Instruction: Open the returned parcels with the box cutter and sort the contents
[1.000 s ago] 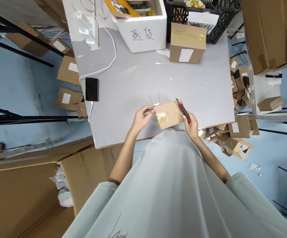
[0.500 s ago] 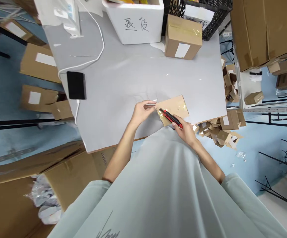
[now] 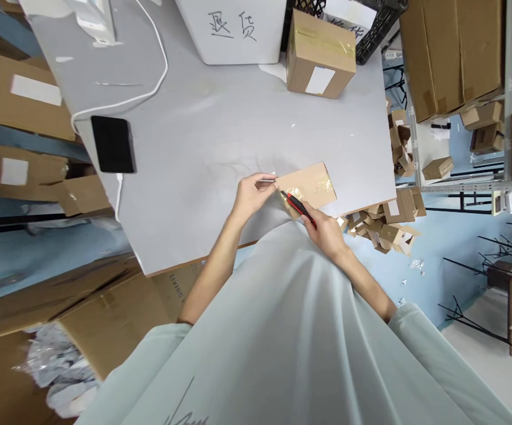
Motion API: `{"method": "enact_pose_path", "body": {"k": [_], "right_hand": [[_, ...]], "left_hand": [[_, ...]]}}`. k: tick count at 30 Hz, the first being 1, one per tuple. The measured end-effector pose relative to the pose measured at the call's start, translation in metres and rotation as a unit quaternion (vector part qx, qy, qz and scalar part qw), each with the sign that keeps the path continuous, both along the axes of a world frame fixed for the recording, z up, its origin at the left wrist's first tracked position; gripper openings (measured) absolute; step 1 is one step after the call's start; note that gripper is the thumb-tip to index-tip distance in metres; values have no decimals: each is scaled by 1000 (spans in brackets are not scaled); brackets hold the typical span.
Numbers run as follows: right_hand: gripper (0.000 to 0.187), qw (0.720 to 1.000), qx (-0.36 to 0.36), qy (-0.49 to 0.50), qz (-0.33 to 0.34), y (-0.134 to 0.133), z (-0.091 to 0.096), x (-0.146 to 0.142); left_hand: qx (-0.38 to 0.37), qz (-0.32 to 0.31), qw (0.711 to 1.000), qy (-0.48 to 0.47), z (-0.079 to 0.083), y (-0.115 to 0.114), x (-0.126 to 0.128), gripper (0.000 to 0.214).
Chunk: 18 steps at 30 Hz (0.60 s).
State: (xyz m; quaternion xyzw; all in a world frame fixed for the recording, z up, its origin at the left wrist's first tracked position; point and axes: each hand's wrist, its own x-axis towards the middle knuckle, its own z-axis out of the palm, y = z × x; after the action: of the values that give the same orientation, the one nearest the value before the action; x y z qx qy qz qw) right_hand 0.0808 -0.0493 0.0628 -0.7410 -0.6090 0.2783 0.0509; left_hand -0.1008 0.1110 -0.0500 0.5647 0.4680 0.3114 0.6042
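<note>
A small cardboard box [image 3: 311,182] with shiny clear tape lies near the table's front edge. My left hand [image 3: 250,195] is closed at its left corner, thumb and fingers pinching a thin edge there. Whether that edge is a flap or a separate strip is hard to make out. In my right hand [image 3: 325,233] is a red and black box cutter [image 3: 299,206], fingers wrapped round its handle. The cutter's tip points up and left, over the taped left end of the box and close to my left fingertips. Its blade is too small to see clearly.
On the grey table [image 3: 171,206] a black phone [image 3: 112,144] is plugged into a white cable. At the back stand a white bin [image 3: 238,44] with handwriting, a taped carton [image 3: 320,56] and a black crate [image 3: 382,29]. Opened boxes [image 3: 393,233] lie on the floor at right.
The camera view has shifted a little. The box cutter has turned slightly and its tip has come nearer the box's left corner. Both hands keep their holds.
</note>
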Motion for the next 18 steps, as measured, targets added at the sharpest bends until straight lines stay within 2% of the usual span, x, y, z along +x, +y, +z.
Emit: {"method": "enact_pose_path", "body": {"k": [5, 9, 14, 18], "right_hand": [[60, 989, -93, -110, 32, 8, 19, -28], [61, 979, -135, -148, 31, 10, 28, -44], [59, 979, -149, -138, 27, -8, 37, -37], [59, 980, -150, -130, 21, -14, 38, -33]], "left_hand": [[17, 23, 1000, 2, -3, -3, 5, 28], [30, 53, 998, 8, -3, -11, 13, 24], [59, 115, 992, 5, 1, -34, 24, 28], [88, 121, 989, 19, 3, -43, 27, 29]]}}
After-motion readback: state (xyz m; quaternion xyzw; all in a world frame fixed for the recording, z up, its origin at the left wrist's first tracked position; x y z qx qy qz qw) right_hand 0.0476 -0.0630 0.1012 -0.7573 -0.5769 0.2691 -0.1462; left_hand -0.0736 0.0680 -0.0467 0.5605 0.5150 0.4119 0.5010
